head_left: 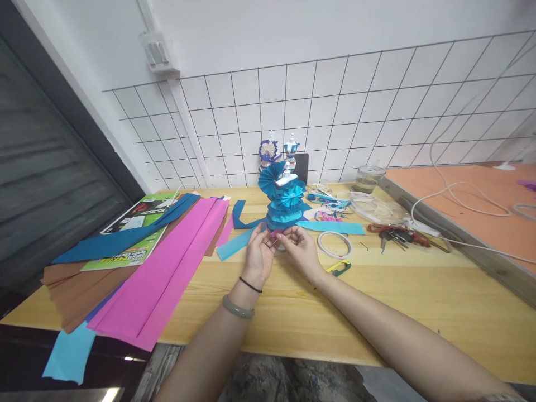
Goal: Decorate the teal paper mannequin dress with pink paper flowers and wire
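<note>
White wall: fills the back, with a dark wire grid (317, 60) across it.
Wooden table: spreads pale (397, 301) under my forearms; an orange surface (469, 187) borders it on the right.
Pink paper strips: lie (167, 273) slantwise on my left, their near ends past the table's edge, next to brown paper (79, 290).
Magazine: rests (144, 245) on the brown paper, a dark blue strip (125, 237) across it.
Blue pleated figure: stands (286, 200) in front of me on the table, right at my fingertips, its fan-folded layers stacked under a white top.
My left hand: curls (260, 254) half closed, palm turned up, fingertips at the figure's base — whether it grips, I cannot tell.
My right hand: comes in (302, 251) from the other side, thumb and fingers pinched narrow on a magenta piece (276, 234) below the blue folds.
Tools: lie (391, 235) in a dark cluster well to my right.
Tape ring: lies flat (335, 255) just beside my right hand.
Cutter: yellow and green (340, 268), near my right wrist.
Bangle: grey-green (238, 308), on my left wrist — a thin black band (250, 285) sits nearer the hand.
</note>
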The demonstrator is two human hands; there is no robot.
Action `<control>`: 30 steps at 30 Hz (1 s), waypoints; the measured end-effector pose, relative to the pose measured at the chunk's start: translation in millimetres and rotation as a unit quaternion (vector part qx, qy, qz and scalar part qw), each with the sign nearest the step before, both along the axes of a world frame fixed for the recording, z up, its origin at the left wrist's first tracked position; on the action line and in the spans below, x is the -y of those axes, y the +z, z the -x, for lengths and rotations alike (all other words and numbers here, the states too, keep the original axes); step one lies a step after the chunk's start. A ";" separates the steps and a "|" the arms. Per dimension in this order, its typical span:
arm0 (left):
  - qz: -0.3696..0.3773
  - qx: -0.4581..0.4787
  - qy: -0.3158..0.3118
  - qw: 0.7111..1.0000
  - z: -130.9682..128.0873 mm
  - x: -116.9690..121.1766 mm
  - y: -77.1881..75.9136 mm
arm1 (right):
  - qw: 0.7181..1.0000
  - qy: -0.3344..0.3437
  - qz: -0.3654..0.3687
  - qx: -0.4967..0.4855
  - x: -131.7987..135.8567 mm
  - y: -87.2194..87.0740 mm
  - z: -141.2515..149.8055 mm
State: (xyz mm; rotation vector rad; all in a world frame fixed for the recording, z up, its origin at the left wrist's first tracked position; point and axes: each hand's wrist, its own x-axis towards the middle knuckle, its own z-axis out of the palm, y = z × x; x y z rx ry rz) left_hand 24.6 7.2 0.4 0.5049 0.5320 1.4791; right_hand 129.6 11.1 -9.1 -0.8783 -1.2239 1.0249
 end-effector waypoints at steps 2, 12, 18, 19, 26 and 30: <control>0.006 0.002 -0.005 1.000 1.0 -1.0 -0.8 | 1.000 0.000 0.000 0.000 -0.3 -2.1 -0.3; -0.003 -0.002 -0.032 0.999 6.2 -1.5 -4.6 | 1.000 -0.011 0.005 0.004 -1.3 -7.5 -0.2; -0.050 -0.041 -0.024 0.998 3.3 -2.5 -8.0 | 1.000 -0.007 0.009 -0.016 -1.1 -7.1 -0.9; -0.051 -0.050 -0.021 0.997 2.6 -2.9 -8.2 | 1.000 -0.005 0.011 -0.021 -0.8 -6.8 -1.1; -0.040 -0.069 -0.009 0.997 1.4 -7.4 -9.2 | 0.998 0.010 0.045 -0.031 2.8 -3.9 -1.6; -0.021 -0.062 -0.006 0.998 2.8 -10.8 -11.9 | 0.994 0.012 0.084 -0.065 2.6 -3.2 -2.2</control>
